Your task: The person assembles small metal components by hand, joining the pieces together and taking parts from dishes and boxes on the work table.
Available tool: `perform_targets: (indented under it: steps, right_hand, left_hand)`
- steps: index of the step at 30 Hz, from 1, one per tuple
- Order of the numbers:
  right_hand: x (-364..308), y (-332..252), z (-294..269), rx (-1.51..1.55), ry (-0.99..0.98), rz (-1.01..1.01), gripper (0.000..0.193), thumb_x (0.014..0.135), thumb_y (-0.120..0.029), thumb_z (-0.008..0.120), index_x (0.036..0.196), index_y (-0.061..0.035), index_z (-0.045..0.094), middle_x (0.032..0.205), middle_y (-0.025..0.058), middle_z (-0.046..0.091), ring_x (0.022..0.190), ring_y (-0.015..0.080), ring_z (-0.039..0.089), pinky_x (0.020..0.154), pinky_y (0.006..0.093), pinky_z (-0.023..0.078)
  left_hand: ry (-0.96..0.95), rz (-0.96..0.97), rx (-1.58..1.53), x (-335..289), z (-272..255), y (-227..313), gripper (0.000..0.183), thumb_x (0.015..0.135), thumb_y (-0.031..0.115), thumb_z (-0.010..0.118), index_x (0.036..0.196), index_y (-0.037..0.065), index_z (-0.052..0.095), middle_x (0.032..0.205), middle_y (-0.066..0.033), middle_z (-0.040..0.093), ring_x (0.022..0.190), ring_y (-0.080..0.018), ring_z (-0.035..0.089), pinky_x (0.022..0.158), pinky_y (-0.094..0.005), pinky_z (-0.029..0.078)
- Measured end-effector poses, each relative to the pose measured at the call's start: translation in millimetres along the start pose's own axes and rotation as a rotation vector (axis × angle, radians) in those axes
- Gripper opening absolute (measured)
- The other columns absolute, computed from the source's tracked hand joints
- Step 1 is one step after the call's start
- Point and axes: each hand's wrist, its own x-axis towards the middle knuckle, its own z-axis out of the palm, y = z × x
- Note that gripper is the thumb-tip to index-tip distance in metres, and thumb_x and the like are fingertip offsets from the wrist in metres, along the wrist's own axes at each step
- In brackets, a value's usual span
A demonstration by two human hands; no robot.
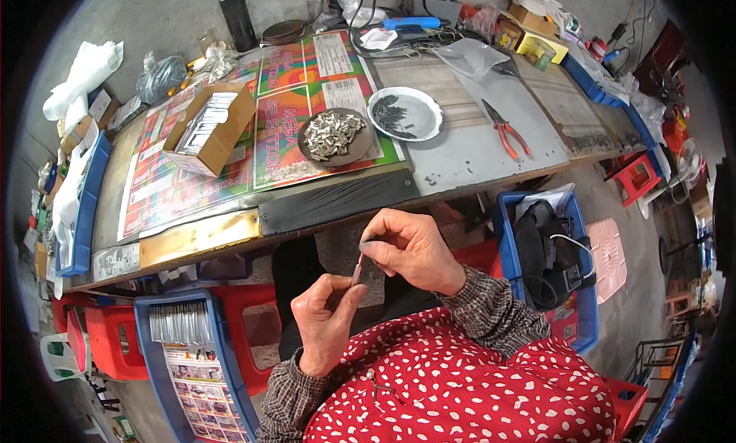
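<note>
My left hand (326, 320) and my right hand (410, 247) meet just below the workbench's front edge, over my lap. Together they pinch a small thin metal strip (357, 270), left fingers at its lower end, right fingertips at its upper end. On the bench beyond, a dark round dish (307, 148) holds a heap of small silvery metal pieces (333, 133). Beside it, a white plate (429, 117) carries a pile of small dark pins (391, 111). An open cardboard box (222, 140) with stacked silvery parts stands to the left.
Red-handled pliers (506, 132) lie on the grey bench top at right. Colourful printed sheets (199, 174) cover the bench's left part. Blue crates sit on the floor: one at lower left (149, 343) on a red stool, one at right (579, 274) with a dark bag. A black flask (236, 15) stands at the back.
</note>
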Motion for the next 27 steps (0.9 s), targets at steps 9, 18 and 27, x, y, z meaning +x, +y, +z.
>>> perform_targets:
  steps: [9,18,27]
  right_hand:
    - [-5.6,-3.9,5.6,-0.151,0.075,-0.13,0.007,0.085,-0.005,0.059,0.087,0.0018,0.056,0.074,0.0002,0.057,0.064,0.0056,0.053,0.055,0.0194,0.044]
    - [-2.0,0.7,7.5,0.069,-0.003,0.035,0.012,0.086,-0.01,0.061,0.092,0.0005,0.058,0.072,-0.0004,0.057,0.057,0.002,0.048,0.048,0.0169,0.039]
    - [-7.0,7.1,10.4,0.017,-0.074,0.007,0.009,0.085,-0.004,0.06,0.081,-0.0008,0.053,0.067,0.0023,0.059,0.052,0.0023,0.048,0.044,0.0172,0.036]
  left_hand:
    - [-0.016,0.046,0.05,-1.1,-3.1,-1.9,0.012,0.075,0.0,0.07,0.075,-0.003,0.058,0.062,-0.002,0.057,0.054,-0.0034,0.049,0.048,-0.0192,0.038]
    - [-0.022,-0.026,-0.049,-2.3,-4.5,-3.4,0.009,0.076,0.0,0.068,0.077,-0.003,0.06,0.064,-0.0015,0.058,0.056,-0.0035,0.051,0.051,-0.0189,0.041]
    - [-0.058,0.115,-0.051,-0.5,-2.0,-7.5,0.009,0.077,0.003,0.068,0.078,-0.002,0.062,0.067,-0.0028,0.062,0.056,-0.004,0.053,0.049,-0.0193,0.042]
